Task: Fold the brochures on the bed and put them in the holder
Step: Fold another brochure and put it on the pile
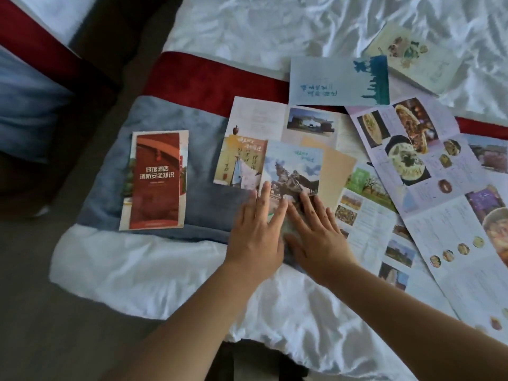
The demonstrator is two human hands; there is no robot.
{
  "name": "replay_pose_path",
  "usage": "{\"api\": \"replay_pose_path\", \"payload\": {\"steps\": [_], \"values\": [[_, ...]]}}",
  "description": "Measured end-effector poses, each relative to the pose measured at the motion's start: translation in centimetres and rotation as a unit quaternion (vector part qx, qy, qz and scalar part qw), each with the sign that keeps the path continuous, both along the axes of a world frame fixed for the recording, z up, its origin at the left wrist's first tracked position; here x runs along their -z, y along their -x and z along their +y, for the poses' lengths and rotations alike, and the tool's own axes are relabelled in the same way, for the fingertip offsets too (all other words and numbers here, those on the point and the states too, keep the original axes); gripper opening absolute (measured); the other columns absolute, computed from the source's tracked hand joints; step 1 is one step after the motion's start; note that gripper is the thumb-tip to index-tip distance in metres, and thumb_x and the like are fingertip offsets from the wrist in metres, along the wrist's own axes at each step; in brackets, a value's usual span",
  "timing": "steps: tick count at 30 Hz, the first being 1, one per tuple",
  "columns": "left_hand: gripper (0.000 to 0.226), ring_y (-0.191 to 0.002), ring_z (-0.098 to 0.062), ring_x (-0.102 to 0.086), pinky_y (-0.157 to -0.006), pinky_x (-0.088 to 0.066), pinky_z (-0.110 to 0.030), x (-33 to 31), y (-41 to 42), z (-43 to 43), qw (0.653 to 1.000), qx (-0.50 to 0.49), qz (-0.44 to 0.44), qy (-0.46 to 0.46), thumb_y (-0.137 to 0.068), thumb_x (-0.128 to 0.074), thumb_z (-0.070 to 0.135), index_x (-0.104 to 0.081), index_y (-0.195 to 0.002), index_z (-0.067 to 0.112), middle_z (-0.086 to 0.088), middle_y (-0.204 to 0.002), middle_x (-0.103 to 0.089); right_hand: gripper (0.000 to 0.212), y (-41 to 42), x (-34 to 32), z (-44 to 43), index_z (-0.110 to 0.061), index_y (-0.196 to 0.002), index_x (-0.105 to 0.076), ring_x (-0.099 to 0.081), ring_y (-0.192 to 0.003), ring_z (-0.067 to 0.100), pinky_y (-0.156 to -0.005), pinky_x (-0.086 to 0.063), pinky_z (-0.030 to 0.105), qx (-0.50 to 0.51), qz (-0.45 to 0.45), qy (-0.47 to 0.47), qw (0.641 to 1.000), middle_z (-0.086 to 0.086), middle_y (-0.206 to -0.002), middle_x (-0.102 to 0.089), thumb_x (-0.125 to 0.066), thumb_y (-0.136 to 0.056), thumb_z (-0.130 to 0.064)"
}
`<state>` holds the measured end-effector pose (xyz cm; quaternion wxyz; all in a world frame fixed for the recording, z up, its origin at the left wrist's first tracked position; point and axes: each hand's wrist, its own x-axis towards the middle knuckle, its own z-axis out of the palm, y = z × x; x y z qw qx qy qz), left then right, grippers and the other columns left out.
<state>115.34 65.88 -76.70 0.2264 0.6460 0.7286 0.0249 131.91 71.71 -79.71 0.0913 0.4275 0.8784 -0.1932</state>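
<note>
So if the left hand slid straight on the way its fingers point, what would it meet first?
The left hand already lies flat on the horse-statue brochure; sliding on crosses that sheet, then probably the unfolded brochure beneath it.

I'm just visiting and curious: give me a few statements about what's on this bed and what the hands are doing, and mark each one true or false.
1. Both hands, left hand and right hand, press flat on the horse-statue brochure. True.
2. The red brochure lies unfolded. False: it is folded, lying alone on the grey blanket.
3. The food-picture brochure is spread open. True.
4. A holder stands beside the red brochure. False: no holder is visible.
</note>
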Motion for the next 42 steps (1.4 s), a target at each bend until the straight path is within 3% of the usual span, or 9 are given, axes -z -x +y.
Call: {"api": "replay_pose_path", "payload": {"steps": [4, 7, 14, 17, 23, 29, 33, 38, 42], "values": [[0.068, -0.158, -0.033, 0.012, -0.129, -0.009, -0.048, 1.5, 1.8, -1.1, 1.0, -0.009, 0.002, 0.014, -0.106, -0.039, 0.025, -0.004, -0.164, 0.032, -0.011, -0.169, 0.024, 0.067, 1.7, 0.1, -1.7, -0.028, -0.166, -0.005, 0.016, -0.158, 0.029, -0.126, 0.007, 0.041, -0.014, -0.006, 0.001, 1.0, 0.006, -0.172, 0.009, -0.014, -0.103, -0.05], [0.062, -0.159, -0.028, -0.002, -0.122, -0.029, -0.046, 2.1, 2.4, -1.7, 0.992, -0.089, -0.083, -0.042, -0.104, -0.05, 0.017, -0.029, -0.161, 0.027, -0.005, -0.173, 0.004, 0.065, 2.7, 0.0, -2.2, -0.028, -0.166, -0.005, 0.017, -0.157, 0.03, -0.126, 0.008, 0.042, 0.001, 0.008, 0.008, 1.0, 0.006, -0.172, 0.01, -0.021, -0.105, -0.047], [0.053, -0.151, -0.015, -0.032, -0.113, -0.042, -0.03, -0.6, 1.5, 0.4, 0.897, -0.351, -0.251, -0.102, -0.093, -0.058, -0.006, -0.067, -0.135, 0.026, 0.003, -0.163, -0.035, 0.08, 5.4, -0.9, -2.6, -0.023, -0.163, -0.023, 0.013, -0.157, 0.036, -0.126, -0.011, 0.058, 0.12, 0.055, 0.072, 0.989, 0.007, -0.173, 0.005, -0.063, -0.095, -0.012], [0.058, -0.147, -0.015, -0.039, -0.114, -0.045, -0.033, -0.8, 2.0, 1.3, 0.889, -0.355, -0.271, -0.099, -0.09, -0.059, -0.01, -0.067, -0.136, 0.025, 0.004, -0.158, -0.043, 0.094, 7.6, -2.4, -2.1, -0.028, -0.164, -0.017, 0.013, -0.157, 0.035, -0.125, -0.015, 0.054, 0.193, 0.069, 0.121, 0.971, 0.002, -0.172, 0.005, -0.074, -0.09, -0.014], [0.06, -0.137, -0.014, -0.052, -0.112, -0.047, -0.032, -1.4, 6.3, 1.0, 0.878, -0.362, -0.256, -0.18, -0.089, -0.065, -0.01, -0.059, -0.144, 0.014, 0.003, -0.149, -0.056, 0.09, 12.3, -4.0, -1.0, -0.022, -0.163, -0.027, 0.0, -0.159, 0.025, -0.125, -0.018, 0.047, 0.211, 0.121, 0.095, 0.965, -0.002, -0.173, -0.01, -0.077, -0.088, -0.011], [0.065, -0.135, -0.02, -0.054, -0.106, -0.041, -0.023, -2.6, 14.6, -1.1, 0.91, -0.31, -0.097, -0.259, -0.081, -0.073, -0.013, -0.061, -0.141, 0.009, -0.001, -0.146, -0.059, 0.091, 20.7, -4.6, -1.9, -0.028, -0.165, -0.012, 0.008, -0.159, 0.019, -0.125, -0.017, 0.035, 0.081, 0.119, 0.13, 0.981, -0.004, -0.173, 0.002, -0.069, -0.095, -0.016], [0.062, -0.136, -0.027, -0.055, -0.103, -0.05, -0.033, -0.9, 19.7, -3.3, 0.922, -0.293, -0.046, -0.249, -0.085, -0.082, 0.007, -0.059, -0.143, 0.008, -0.006, -0.149, -0.056, 0.091, 25.7, -3.3, -3.5, -0.033, -0.165, -0.001, 0.019, -0.157, 0.019, -0.124, -0.007, 0.035, 0.026, 0.089, 0.144, 0.985, -0.006, -0.172, 0.015, -0.065, -0.1, -0.022], [0.061, -0.134, -0.033, -0.057, -0.093, -0.057, -0.036, 1.1, 23.2, -5.6, 0.933, -0.287, -0.027, -0.217, -0.086, -0.081, 0.009, -0.058, -0.142, 0.006, -0.013, -0.15, -0.055, 0.085, 28.7, -2.1, -4.1, -0.028, -0.165, -0.011, 0.018, -0.158, 0.021, -0.12, 0.012, 0.034, -0.007, 0.063, 0.113, 0.992, 0.002, -0.172, 0.012, -0.062, -0.099, -0.013], [0.07, -0.144, -0.033, -0.046, -0.1, -0.055, -0.04, 2.2, 24.4, -6.8, 0.956, -0.256, -0.018, -0.141, -0.087, -0.081, 0.015, -0.05, -0.149, 0.004, -0.017, -0.159, -0.042, 0.074, 29.0, -1.9, -4.8, -0.026, -0.165, -0.008, 0.018, -0.157, 0.024, -0.121, 0.014, 0.033, -0.037, 0.029, 0.088, 0.995, 0.008, -0.172, 0.015, -0.052, -0.105, -0.027]]}}
